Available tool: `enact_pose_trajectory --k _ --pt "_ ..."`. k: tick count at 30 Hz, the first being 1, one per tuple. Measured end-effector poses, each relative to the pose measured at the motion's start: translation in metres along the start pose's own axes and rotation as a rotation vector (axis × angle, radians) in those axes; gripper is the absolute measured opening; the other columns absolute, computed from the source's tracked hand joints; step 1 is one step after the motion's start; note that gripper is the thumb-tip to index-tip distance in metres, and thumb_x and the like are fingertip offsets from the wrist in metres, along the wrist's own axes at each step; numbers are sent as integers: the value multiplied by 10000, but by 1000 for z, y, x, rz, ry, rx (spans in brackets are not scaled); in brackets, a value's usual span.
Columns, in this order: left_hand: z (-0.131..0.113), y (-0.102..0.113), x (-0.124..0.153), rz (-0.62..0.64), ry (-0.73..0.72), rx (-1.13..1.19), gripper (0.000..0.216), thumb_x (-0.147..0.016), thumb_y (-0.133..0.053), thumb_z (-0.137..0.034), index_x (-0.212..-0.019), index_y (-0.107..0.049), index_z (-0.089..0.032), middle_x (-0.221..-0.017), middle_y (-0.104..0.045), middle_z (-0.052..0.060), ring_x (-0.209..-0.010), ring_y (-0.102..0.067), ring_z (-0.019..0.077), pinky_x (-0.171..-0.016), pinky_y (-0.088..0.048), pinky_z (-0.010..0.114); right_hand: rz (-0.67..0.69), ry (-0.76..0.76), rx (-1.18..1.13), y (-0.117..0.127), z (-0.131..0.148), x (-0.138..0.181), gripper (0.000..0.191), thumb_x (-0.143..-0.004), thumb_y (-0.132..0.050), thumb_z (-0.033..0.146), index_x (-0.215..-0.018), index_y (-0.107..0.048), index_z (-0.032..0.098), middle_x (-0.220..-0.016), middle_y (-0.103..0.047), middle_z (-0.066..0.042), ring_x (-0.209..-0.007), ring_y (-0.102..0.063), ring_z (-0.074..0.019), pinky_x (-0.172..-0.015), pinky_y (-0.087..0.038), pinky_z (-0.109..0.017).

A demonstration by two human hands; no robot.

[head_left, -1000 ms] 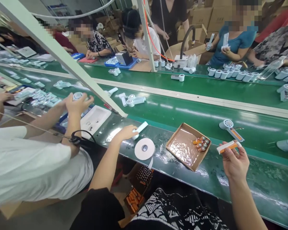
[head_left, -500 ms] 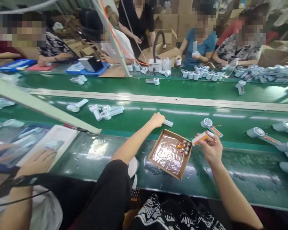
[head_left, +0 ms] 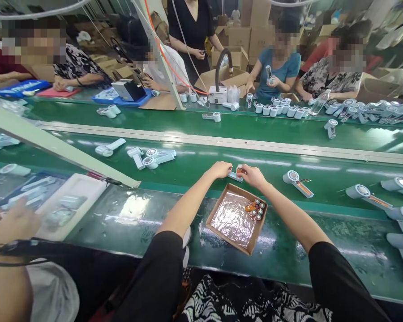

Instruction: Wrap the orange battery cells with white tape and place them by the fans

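On the green belt, a pale blue handheld fan [head_left: 235,177] lies with its handle pointing right. Its head is hidden by my left hand [head_left: 221,170], whose fingers are closed on it. My right hand [head_left: 254,175] pinches a small orange and white battery [head_left: 239,169] just above the handle. Below both hands sits a shallow cardboard box [head_left: 229,243] lined with shiny film. Several orange batteries [head_left: 255,209] are bunched in its right corner. Right of my hands rests another fan [head_left: 293,177], with an orange strip along its open handle.
More fans [head_left: 151,162] lie left on the belt, others [head_left: 357,192] at right. A slanted white post [head_left: 87,154] crosses the left side. A co-worker's hand [head_left: 13,223] works beside a white tray [head_left: 77,188]. Several people sit or stand across the far belt [head_left: 174,123].
My right hand has moved left and away from me, carrying the battery from beside the box to the fan handle. My left hand has stayed on the fan.
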State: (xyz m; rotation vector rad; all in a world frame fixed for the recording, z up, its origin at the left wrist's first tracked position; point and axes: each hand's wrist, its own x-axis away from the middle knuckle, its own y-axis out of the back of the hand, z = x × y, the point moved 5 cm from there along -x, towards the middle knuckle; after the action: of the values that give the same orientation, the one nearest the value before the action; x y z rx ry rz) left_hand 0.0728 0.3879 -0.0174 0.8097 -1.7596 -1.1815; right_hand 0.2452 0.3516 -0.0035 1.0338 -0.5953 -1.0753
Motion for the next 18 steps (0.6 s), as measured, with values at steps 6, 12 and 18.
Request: enact_pose_trajectory --k 6,12,18 --pt "-7 -7 -9 -30 54 48 309 -1084 -512 -386 -1223 -683 -170 -1127 -737 95 -1009 -700 230 -948 -537 420 214 121 209 1 10 1 172 -1007 -618 357 -1121 -686 248 -1075 -789 -82 -933 -725 -252 -754 -437 -283" --pt "-10 -9 -7 -86 121 132 314 -1071 -581 -403 -1234 -672 -151 -1142 -724 95 -1047 -700 234 -975 -558 451 348 60 380 -1 16 -7 305 -1068 -516 375 -1249 -683 194 -1050 -774 -161 -922 -729 -286 -811 -493 -350" --pt "-32 11 4 -183 156 260 264 -1076 -548 -325 -1174 -690 -125 -1106 -749 135 -1026 -721 246 -969 -561 433 417 37 478 3 22 -6 496 -1054 -566 568 -1283 -661 138 -1193 -724 -107 -974 -699 -205 -935 -556 -430"
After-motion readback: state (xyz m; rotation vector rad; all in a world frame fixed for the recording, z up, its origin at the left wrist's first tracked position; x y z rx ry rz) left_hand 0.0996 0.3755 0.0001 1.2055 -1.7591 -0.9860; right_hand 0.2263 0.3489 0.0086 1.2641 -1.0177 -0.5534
